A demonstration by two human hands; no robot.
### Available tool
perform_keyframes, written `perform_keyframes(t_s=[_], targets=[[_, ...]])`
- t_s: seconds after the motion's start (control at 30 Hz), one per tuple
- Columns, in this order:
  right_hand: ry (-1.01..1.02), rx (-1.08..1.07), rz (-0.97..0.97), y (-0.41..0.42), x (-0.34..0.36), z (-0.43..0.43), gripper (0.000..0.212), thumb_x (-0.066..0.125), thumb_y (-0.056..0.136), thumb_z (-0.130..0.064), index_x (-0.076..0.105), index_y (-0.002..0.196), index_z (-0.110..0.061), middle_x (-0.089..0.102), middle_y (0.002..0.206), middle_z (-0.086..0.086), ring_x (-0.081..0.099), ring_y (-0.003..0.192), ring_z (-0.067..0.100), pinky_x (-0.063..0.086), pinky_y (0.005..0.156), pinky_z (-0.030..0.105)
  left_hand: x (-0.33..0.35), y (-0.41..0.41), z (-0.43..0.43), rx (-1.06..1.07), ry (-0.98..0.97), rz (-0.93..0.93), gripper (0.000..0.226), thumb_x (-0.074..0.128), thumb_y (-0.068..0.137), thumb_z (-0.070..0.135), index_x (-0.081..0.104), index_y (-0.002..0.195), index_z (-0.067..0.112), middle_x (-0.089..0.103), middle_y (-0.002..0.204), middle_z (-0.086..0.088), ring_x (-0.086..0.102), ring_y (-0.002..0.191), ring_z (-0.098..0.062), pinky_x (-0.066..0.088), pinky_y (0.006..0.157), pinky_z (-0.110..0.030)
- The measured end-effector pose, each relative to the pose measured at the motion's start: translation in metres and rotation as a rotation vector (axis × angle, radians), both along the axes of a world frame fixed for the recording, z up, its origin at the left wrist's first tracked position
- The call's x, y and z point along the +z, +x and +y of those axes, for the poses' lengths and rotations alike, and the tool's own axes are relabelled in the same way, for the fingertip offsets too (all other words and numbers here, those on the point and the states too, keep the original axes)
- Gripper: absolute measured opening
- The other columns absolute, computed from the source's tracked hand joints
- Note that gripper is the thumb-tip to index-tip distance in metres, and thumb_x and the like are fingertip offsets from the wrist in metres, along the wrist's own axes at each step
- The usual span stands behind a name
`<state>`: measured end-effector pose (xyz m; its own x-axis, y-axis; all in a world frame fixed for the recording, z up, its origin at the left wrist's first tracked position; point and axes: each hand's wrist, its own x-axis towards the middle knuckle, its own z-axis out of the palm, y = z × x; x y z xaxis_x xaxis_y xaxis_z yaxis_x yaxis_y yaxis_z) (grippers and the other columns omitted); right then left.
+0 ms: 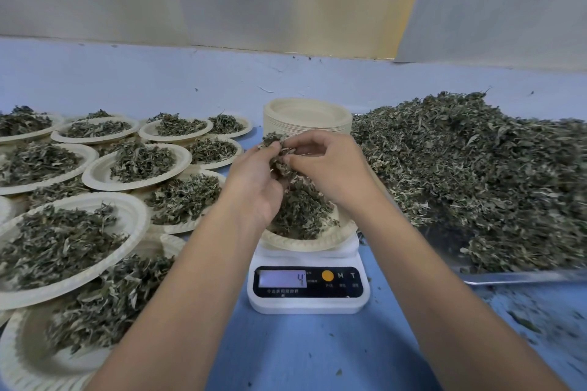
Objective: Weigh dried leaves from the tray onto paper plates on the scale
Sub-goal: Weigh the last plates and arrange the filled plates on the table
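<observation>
Both hands meet over the scale, fingers curled around one small clump of dried grey-green leaves [279, 154]: the left hand [254, 182] grips it from below and the side, and the right hand [330, 168] pinches its upper edge between thumb and fingertips. Directly beneath the two hands sits a round cream paper plate [301, 245] already carrying a loose mound of the same leaves, and the plate rests on a white digital kitchen scale [308, 301] with a black front panel. The lit display seems to read 4, though the digits are blurred. Just beyond the hands stands a tall stack of empty cream paper plates [307, 116]. To the outside of the right hand lies a shallow metal tray [514, 277] heaped with a large pile of dried leaves [476, 174], the near rim of the tray running beside the right forearm. To the outside of the left hand, many filled paper plates [63, 247] overlap one another, each carrying a portion of leaves. Everything rests on a blue surface [301, 355], with scattered leaf crumbs near the right forearm.
</observation>
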<state>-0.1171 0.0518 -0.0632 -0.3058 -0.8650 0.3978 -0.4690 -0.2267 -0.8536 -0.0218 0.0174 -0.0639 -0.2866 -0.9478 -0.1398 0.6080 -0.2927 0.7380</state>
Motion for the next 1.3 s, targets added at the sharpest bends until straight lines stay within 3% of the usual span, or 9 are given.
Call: perform_keyframes(t_s=[0.1, 0.23, 0.3, 0.5, 0.63, 0.93, 1.17, 1.3], targets=[[0.003, -0.016, -0.024, -0.002, 0.001, 0.001, 0.026, 0.068, 0.073, -0.002, 0.071, 0.079, -0.027, 0.063, 0.067, -0.009, 0.060, 0.068, 0.008, 0.053, 0.076, 0.035, 0.000, 0.005, -0.002, 0.012, 0.026, 0.049, 0.020, 0.043, 0.098, 0.001, 0.049, 0.117, 0.003, 0.061, 0.095, -0.011, 0.059, 0.074, -0.016, 0.053, 0.058, -0.024], [0.008, -0.089, -0.014, -0.011, 0.003, 0.004, 0.021, 0.068, 0.075, -0.008, 0.072, 0.078, -0.028, 0.067, 0.070, -0.009, 0.063, 0.072, 0.009, 0.056, 0.079, 0.035, 0.001, 0.010, -0.008, 0.081, 0.088, 0.059, 0.038, 0.047, 0.096, 0.000, 0.044, 0.134, 0.000, 0.056, 0.126, -0.016, 0.057, 0.108, -0.025, 0.053, 0.072, -0.028], [0.026, -0.093, -0.024, -0.015, 0.004, 0.005, 0.018, 0.068, 0.075, -0.007, 0.073, 0.081, -0.024, 0.069, 0.072, -0.005, 0.064, 0.074, 0.012, 0.055, 0.082, 0.038, 0.001, 0.011, -0.008, 0.079, 0.093, 0.049, 0.045, 0.049, 0.095, 0.000, 0.040, 0.139, 0.004, 0.054, 0.129, -0.018, 0.055, 0.116, -0.027, 0.051, 0.080, -0.030], [0.060, -0.064, 0.034, -0.015, 0.003, 0.005, 0.016, 0.072, 0.077, -0.011, 0.072, 0.077, -0.027, 0.068, 0.070, -0.008, 0.066, 0.078, 0.012, 0.052, 0.080, 0.029, 0.003, 0.011, -0.006, 0.087, 0.095, 0.019, 0.025, 0.049, 0.096, 0.002, 0.050, 0.121, 0.002, 0.056, 0.126, -0.019, 0.057, 0.111, -0.027, 0.050, 0.088, -0.029], [0.043, -0.079, 0.027, -0.015, 0.001, 0.003, 0.016, 0.072, 0.077, -0.012, 0.071, 0.077, -0.028, 0.063, 0.065, -0.014, 0.059, 0.069, 0.003, 0.047, 0.072, 0.020, 0.006, 0.013, -0.006, 0.096, 0.078, 0.040, 0.033, 0.048, 0.097, 0.003, 0.047, 0.130, 0.002, 0.055, 0.129, -0.018, 0.056, 0.115, -0.028, 0.049, 0.093, -0.030], [-0.017, -0.056, -0.042, -0.012, 0.003, 0.004, 0.016, 0.072, 0.078, -0.012, 0.070, 0.075, -0.027, 0.067, 0.071, -0.005, 0.067, 0.083, 0.020, 0.053, 0.087, 0.040, 0.010, 0.013, -0.004, 0.113, 0.066, 0.051, 0.037, 0.046, 0.097, 0.003, 0.044, 0.135, 0.003, 0.053, 0.131, -0.017, 0.054, 0.118, -0.028, 0.047, 0.100, -0.035], [-0.026, -0.104, 0.020, -0.010, 0.000, 0.005, 0.009, 0.075, 0.079, -0.020, 0.071, 0.076, -0.028, 0.067, 0.068, -0.007, 0.064, 0.073, 0.010, 0.051, 0.075, 0.027, 0.009, 0.013, -0.003, 0.116, 0.062, 0.056, 0.032, 0.046, 0.097, 0.003, 0.048, 0.129, 0.001, 0.055, 0.128, -0.018, 0.057, 0.114, -0.029, 0.047, 0.100, -0.037], [0.038, -0.107, 0.082, -0.012, -0.002, 0.005, 0.007, 0.075, 0.079, -0.031, 0.073, 0.080, -0.025, 0.066, 0.070, -0.010, 0.057, 0.065, 0.000, 0.042, 0.061, 0.011, 0.008, 0.014, -0.005, 0.109, 0.063, 0.050, 0.030, 0.047, 0.097, 0.004, 0.049, 0.126, 0.000, 0.056, 0.127, -0.019, 0.056, 0.115, -0.028, 0.046, 0.101, -0.037]])
